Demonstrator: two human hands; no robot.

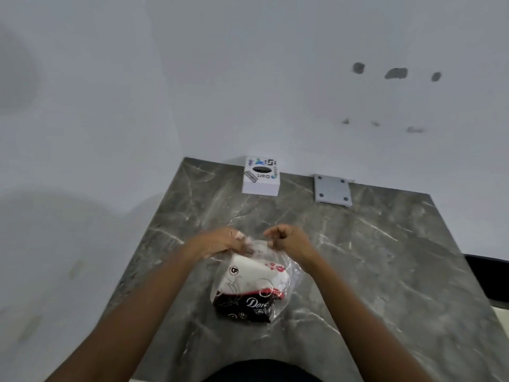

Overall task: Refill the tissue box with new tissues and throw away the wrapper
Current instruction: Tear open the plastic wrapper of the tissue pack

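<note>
A pack of tissues in a clear plastic wrapper with white, red and black print lies on the grey marble table in front of me. My left hand and my right hand both pinch the wrapper's far end, a little apart from each other. A white tissue box with stickers and a dark oval opening on top stands at the table's far edge against the wall. No tissue shows in the opening.
A grey metal plate with corner bolts sits at the far edge, right of the box. A white wall rises behind. A dark object shows past the table's right edge. The floor is at left.
</note>
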